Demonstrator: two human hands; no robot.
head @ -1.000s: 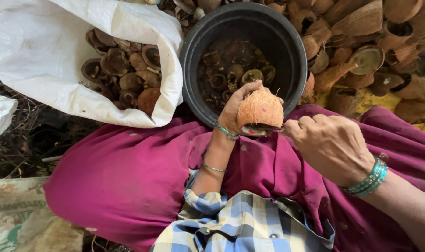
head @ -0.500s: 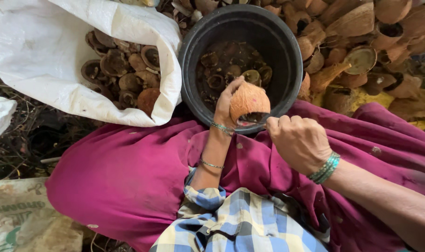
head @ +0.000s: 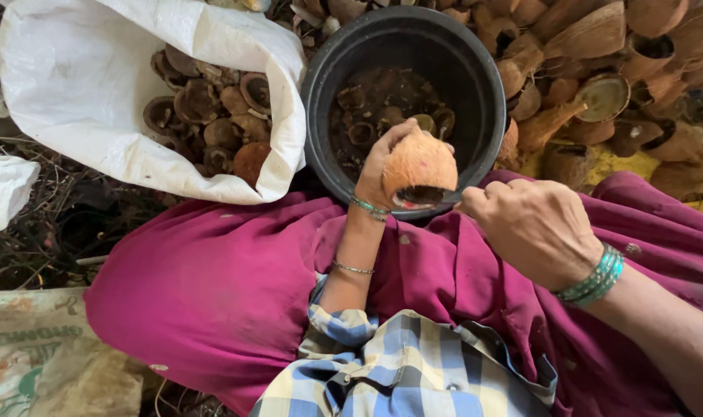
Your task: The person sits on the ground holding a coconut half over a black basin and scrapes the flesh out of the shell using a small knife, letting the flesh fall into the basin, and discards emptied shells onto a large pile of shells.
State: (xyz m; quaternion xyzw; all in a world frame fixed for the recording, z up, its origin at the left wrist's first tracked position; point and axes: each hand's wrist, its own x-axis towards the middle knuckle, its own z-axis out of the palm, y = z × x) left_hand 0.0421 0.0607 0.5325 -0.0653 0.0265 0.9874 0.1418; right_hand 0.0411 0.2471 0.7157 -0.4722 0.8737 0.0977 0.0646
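Two hands work over our lap at the near rim of a black bucket [head: 320, 93]. Our left hand [head: 378, 170] is wrapped around a half coconut shell [head: 419, 164], fingers curled behind its rounded brown back, holding it at the bucket's six o'clock edge with its open side turned down toward us. Our right hand [head: 535, 228] sits at about four o'clock from the shell, closed in a fist around a thin metal tool [head: 436, 196] whose dark tip reaches into the shell's opening; how the tool ends inside we cannot tell. Green bangles ring the right wrist, thin ones the left.

Inside the bucket lie small dark shell pieces [head: 382, 116]. At ten o'clock from the bucket, a white sack [head: 81, 77] lies open with emptied shell halves [head: 212, 123] stacked in its mouth. From twelve to three o'clock, a heap of husked coconuts and shells [head: 599, 62] crowds against the bucket's wall. Magenta cloth [head: 212, 278] covers our knees beneath both hands, and a blue and yellow checked cloth [head: 398, 371] lies at six o'clock.
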